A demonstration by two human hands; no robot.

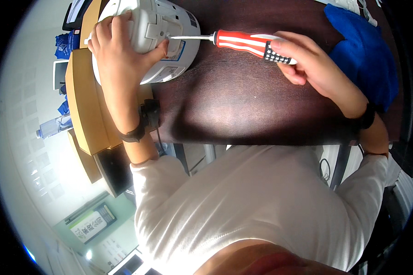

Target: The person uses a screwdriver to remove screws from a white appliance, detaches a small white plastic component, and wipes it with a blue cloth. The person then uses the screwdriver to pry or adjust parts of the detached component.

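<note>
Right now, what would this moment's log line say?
left hand: spread on white appliance | right hand: holding screwdriver by handle | screwdriver tip: at appliance | blue cloth: on table, right side

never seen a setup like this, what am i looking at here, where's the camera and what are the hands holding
There is no machine arm here, just a person's two bare hands. The single picture comes from a wide fisheye camera worn on the person's head, looking down, so straight edges bend near the rim. The pale shirt at the bottom is the wearer's own.

The left hand rests spread on a rounded white appliance. The right hand holds a screwdriver by its red, white and black handle, its shaft pointing left, with the tip at the appliance near the left thumb.

Both stand over a dark brown table. A blue cloth lies on the right, and cardboard boxes show on the left.
</note>
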